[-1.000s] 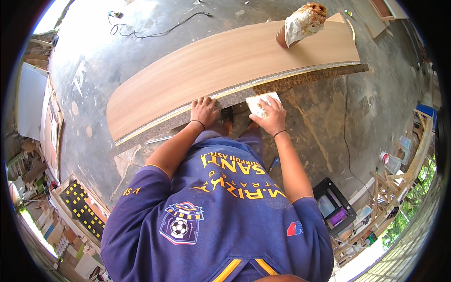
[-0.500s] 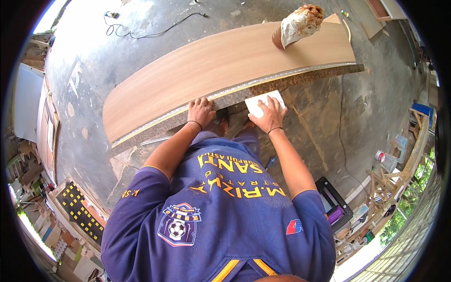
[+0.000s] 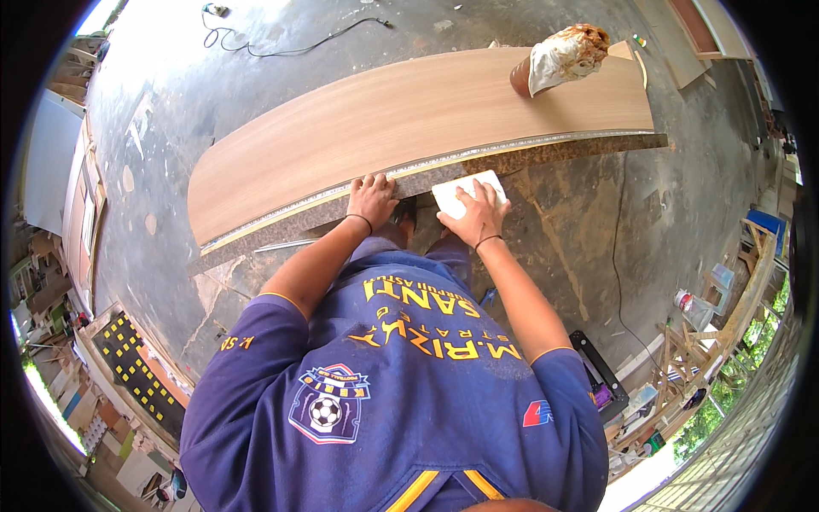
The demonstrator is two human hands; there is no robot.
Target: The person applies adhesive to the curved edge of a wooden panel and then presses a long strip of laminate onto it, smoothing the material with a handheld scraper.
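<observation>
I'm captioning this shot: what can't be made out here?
All in the head view:
White pad, partly: hidden by the right hand.
Whatever supports the wooden board: hidden beneath it.
Brown cylinder, upper part: hidden by its white wrapping.
Black frame, partly: hidden by the right sleeve.

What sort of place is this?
Likely a woodworking workshop: there's a long, light-brown, wood-grain panel, a brown container draped in stained white material, and a large, flat, pale-blue sheet at the picture's left.

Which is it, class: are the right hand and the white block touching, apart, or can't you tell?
Touching: the head view shows the right hand gripping the white block, fingers across its face.
</observation>
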